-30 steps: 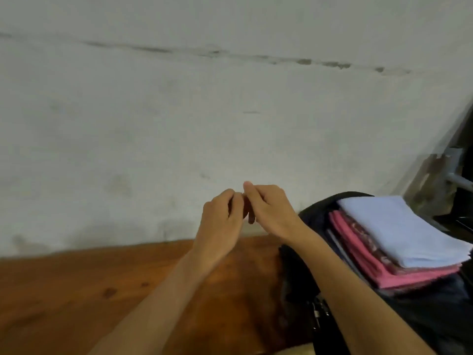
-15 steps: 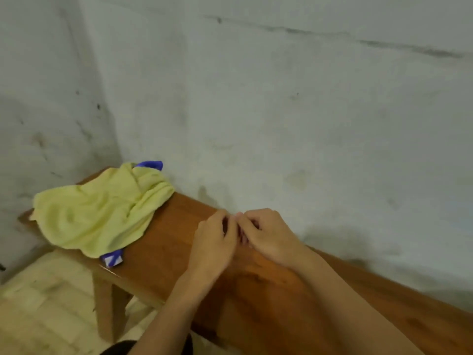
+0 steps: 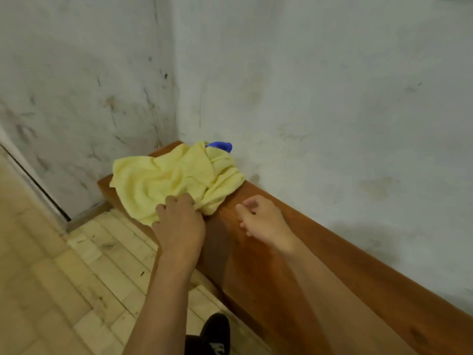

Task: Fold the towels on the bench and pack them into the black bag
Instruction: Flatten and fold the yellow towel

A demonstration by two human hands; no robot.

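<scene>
Left hand (image 3: 179,224) gripping the crumpled yellow towel (image 3: 169,178) at the bench (image 3: 294,265) end.
Right hand (image 3: 263,219) is hovering nearby, fingers loosely curled, empty; a blue cloth (image 3: 221,146) is peeking out behind the towel.

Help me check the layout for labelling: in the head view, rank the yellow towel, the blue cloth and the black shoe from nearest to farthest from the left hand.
1. yellow towel: crumpled at the bench's corner end; the left hand touches its near edge.
2. black shoe: on the floor, below the forearm.
3. blue cloth: peeking out behind the towel, by the wall.
</scene>
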